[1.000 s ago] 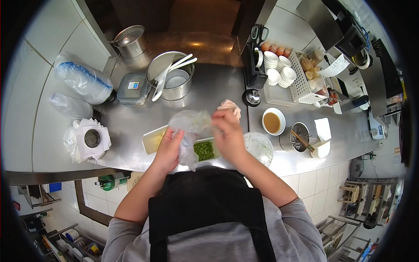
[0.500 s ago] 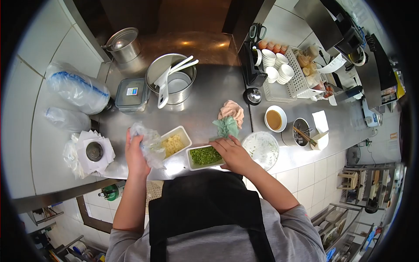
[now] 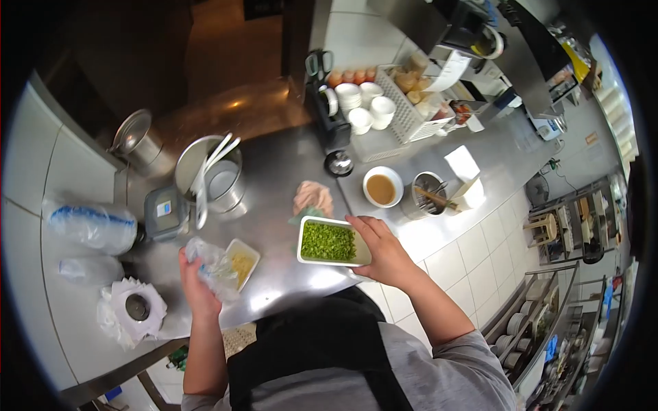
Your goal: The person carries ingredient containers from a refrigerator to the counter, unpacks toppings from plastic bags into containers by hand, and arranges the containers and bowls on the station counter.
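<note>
My right hand (image 3: 387, 255) grips the right end of a white rectangular container (image 3: 363, 255) of chopped green herbs (image 3: 327, 241), raised above the counter's front edge. My left hand (image 3: 199, 284) is closed on a crumpled clear plastic bag (image 3: 214, 264). Partly behind that bag, a second white container (image 3: 252, 255) holds a pale yellow chopped food (image 3: 241, 267). Just beyond the herbs lie a green cloth (image 3: 312, 212) and a peach cloth (image 3: 313, 195).
A steel pot (image 3: 233, 195) with white-handled utensils and a lidded grey box (image 3: 164, 209) stand back left. Bagged stacks (image 3: 92, 229) line the left wall. To the right are a bowl of brown sauce (image 3: 381, 188), a utensil pot (image 3: 426, 195), white cups (image 3: 360, 120) and a basket (image 3: 404, 109).
The herb container has come up off the counter in my right hand. The view has turned right, so the counter things appear further left. My left hand keeps the plastic bag.
</note>
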The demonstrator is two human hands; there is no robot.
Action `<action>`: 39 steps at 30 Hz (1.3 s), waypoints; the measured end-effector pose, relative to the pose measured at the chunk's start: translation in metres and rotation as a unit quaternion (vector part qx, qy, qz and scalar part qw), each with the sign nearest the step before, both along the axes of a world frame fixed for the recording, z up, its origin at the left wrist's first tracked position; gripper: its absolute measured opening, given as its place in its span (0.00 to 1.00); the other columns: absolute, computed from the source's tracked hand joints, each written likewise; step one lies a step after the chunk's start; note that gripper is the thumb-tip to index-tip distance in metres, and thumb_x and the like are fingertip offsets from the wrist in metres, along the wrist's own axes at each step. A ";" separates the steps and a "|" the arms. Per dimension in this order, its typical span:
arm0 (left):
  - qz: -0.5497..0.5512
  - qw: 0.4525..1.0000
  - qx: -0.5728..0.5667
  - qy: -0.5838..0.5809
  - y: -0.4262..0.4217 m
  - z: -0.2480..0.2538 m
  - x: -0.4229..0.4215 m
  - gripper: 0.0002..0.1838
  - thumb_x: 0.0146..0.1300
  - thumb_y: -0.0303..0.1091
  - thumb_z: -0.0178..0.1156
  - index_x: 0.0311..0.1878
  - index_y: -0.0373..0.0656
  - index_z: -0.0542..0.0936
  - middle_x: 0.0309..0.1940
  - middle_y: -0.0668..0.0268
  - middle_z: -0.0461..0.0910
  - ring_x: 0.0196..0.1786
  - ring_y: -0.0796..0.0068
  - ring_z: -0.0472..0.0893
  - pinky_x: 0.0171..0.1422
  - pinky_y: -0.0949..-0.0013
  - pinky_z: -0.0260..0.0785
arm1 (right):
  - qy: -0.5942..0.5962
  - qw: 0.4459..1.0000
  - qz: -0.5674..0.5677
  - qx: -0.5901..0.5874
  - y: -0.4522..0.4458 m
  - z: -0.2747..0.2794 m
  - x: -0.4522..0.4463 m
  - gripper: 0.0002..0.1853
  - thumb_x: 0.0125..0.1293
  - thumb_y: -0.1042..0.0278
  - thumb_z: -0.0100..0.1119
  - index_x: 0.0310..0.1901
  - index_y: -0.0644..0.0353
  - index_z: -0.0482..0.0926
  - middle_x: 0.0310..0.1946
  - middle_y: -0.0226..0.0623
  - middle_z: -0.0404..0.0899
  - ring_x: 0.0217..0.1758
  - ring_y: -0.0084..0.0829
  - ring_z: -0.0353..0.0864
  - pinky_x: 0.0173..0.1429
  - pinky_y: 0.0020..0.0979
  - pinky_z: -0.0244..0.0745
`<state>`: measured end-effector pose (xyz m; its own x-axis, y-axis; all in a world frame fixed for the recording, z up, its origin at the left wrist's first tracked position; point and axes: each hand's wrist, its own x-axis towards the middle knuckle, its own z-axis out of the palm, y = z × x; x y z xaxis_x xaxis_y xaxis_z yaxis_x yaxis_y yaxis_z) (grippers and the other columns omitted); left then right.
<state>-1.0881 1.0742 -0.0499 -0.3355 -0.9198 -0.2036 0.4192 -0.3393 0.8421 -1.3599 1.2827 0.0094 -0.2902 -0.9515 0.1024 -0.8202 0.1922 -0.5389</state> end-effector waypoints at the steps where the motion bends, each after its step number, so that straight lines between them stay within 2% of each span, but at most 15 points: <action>1: 0.002 1.000 0.008 0.000 0.002 -0.008 -0.002 0.16 0.63 0.36 0.50 0.53 0.45 0.69 0.45 0.69 0.72 0.50 0.75 0.73 0.58 0.69 0.65 | -0.015 1.000 0.005 0.005 0.007 0.005 -0.013 0.48 0.40 0.69 0.74 0.67 0.59 0.60 0.56 0.47 0.67 0.58 0.47 0.68 0.63 0.38 0.67; 6: 0.034 0.997 0.072 0.018 0.035 -0.014 -0.033 0.18 0.68 0.47 0.50 0.54 0.47 0.70 0.47 0.69 0.72 0.53 0.75 0.72 0.60 0.67 0.64 | -0.043 0.999 0.010 0.032 0.065 0.048 -0.126 0.48 0.43 0.61 0.74 0.68 0.59 0.60 0.54 0.48 0.69 0.58 0.48 0.70 0.63 0.38 0.66; 7: 0.065 0.997 0.041 -0.032 0.042 -0.024 -0.035 0.16 0.68 0.46 0.51 0.51 0.47 0.71 0.46 0.69 0.72 0.51 0.76 0.72 0.58 0.68 0.64 | -0.060 0.998 -0.003 0.013 0.082 0.059 -0.157 0.47 0.43 0.59 0.75 0.67 0.58 0.62 0.54 0.49 0.70 0.57 0.47 0.71 0.63 0.38 0.67; 9: 0.093 0.992 -0.003 -0.079 0.057 -0.025 -0.052 0.14 0.68 0.44 0.52 0.49 0.47 0.71 0.44 0.69 0.72 0.50 0.77 0.71 0.56 0.68 0.64 | -0.039 0.995 -0.086 0.013 0.113 0.081 -0.217 0.46 0.42 0.58 0.75 0.65 0.57 0.65 0.51 0.50 0.73 0.55 0.46 0.73 0.61 0.38 0.68; 11: 0.038 0.983 -0.077 -0.161 0.079 -0.001 -0.072 0.08 0.67 0.39 0.53 0.39 0.46 0.70 0.37 0.70 0.70 0.42 0.79 0.70 0.49 0.70 0.64 | 0.051 0.980 -0.190 0.041 0.132 0.093 -0.276 0.43 0.43 0.57 0.73 0.63 0.57 0.68 0.48 0.49 0.74 0.53 0.46 0.74 0.59 0.38 0.70; 16: 0.165 0.963 -0.136 -0.167 0.112 -0.007 -0.103 0.10 0.66 0.36 0.53 0.31 0.46 0.66 0.29 0.73 0.68 0.33 0.81 0.68 0.40 0.73 0.63 | 0.232 0.904 -0.360 -0.019 0.110 0.052 -0.431 0.41 0.45 0.56 0.69 0.62 0.65 0.68 0.48 0.56 0.73 0.55 0.49 0.72 0.60 0.40 0.69; 17: 0.222 0.948 -0.144 -0.177 0.119 -0.005 -0.106 0.10 0.66 0.35 0.53 0.29 0.45 0.66 0.28 0.74 0.68 0.31 0.82 0.68 0.38 0.74 0.64 | 0.229 0.907 -0.352 -0.028 0.097 0.042 -0.458 0.41 0.45 0.56 0.69 0.62 0.65 0.68 0.48 0.56 0.73 0.55 0.49 0.72 0.60 0.40 0.69; 21: 0.260 0.944 -0.106 -0.172 0.149 0.010 -0.071 0.10 0.66 0.38 0.53 0.30 0.48 0.66 0.27 0.74 0.68 0.32 0.81 0.71 0.37 0.74 0.65 | 0.142 0.903 -0.405 -0.021 0.043 0.006 -0.547 0.39 0.48 0.53 0.66 0.60 0.68 0.70 0.51 0.59 0.74 0.57 0.51 0.71 0.62 0.41 0.68; 22: 0.289 0.927 -0.065 -0.231 0.154 0.002 -0.045 0.10 0.65 0.41 0.54 0.40 0.45 0.70 0.39 0.67 0.71 0.43 0.73 0.71 0.48 0.67 0.65 | 0.108 0.907 -0.408 -0.003 0.031 -0.002 -0.566 0.38 0.49 0.51 0.65 0.59 0.68 0.70 0.52 0.59 0.74 0.58 0.51 0.72 0.63 0.41 0.67; 23: 0.316 0.903 -0.021 -0.289 0.158 0.001 -0.030 0.18 0.64 0.43 0.55 0.50 0.41 0.75 0.50 0.60 0.74 0.53 0.66 0.71 0.58 0.61 0.65 | 0.100 0.911 -0.399 -0.009 0.020 -0.013 -0.583 0.38 0.49 0.51 0.65 0.59 0.68 0.70 0.52 0.59 0.74 0.58 0.51 0.72 0.63 0.41 0.67; 25: 0.340 0.888 -0.028 -0.310 0.177 0.024 -0.042 0.17 0.65 0.42 0.53 0.49 0.41 0.74 0.49 0.62 0.73 0.53 0.67 0.70 0.58 0.61 0.64 | 0.149 0.885 -0.438 -0.046 -0.003 -0.027 -0.601 0.36 0.50 0.49 0.65 0.55 0.68 0.74 0.49 0.58 0.77 0.56 0.50 0.74 0.63 0.41 0.68; 28: 0.357 0.872 -0.027 -0.335 0.187 0.026 -0.048 0.15 0.65 0.42 0.52 0.48 0.42 0.74 0.47 0.64 0.72 0.53 0.68 0.69 0.60 0.62 0.61 | 0.126 0.903 -0.410 -0.033 -0.027 -0.028 -0.611 0.34 0.50 0.47 0.64 0.53 0.68 0.77 0.46 0.56 0.79 0.53 0.50 0.77 0.61 0.40 0.69; 32: 0.347 0.887 -0.015 -0.303 0.183 0.017 -0.054 0.10 0.66 0.40 0.52 0.42 0.46 0.73 0.44 0.65 0.71 0.49 0.69 0.70 0.55 0.63 0.64 | -0.003 0.918 -0.396 -0.037 -0.056 -0.040 -0.626 0.38 0.51 0.44 0.63 0.52 0.73 0.76 0.48 0.59 0.78 0.52 0.49 0.79 0.58 0.38 0.72; 36: 0.316 0.885 -0.045 -0.339 0.176 0.028 -0.075 0.07 0.65 0.38 0.51 0.37 0.46 0.73 0.37 0.66 0.70 0.43 0.69 0.71 0.49 0.65 0.65 | -0.034 0.920 -0.389 0.019 -0.061 -0.049 -0.640 0.41 0.51 0.42 0.64 0.55 0.74 0.74 0.51 0.57 0.77 0.56 0.47 0.78 0.61 0.35 0.69; 39: 0.303 0.835 -0.098 -0.448 0.174 0.029 -0.082 0.08 0.64 0.37 0.50 0.38 0.44 0.73 0.36 0.66 0.70 0.41 0.71 0.71 0.47 0.66 0.66 | -0.022 0.915 -0.400 -0.047 -0.060 -0.056 -0.649 0.39 0.50 0.42 0.63 0.51 0.74 0.77 0.47 0.60 0.79 0.53 0.50 0.79 0.58 0.37 0.71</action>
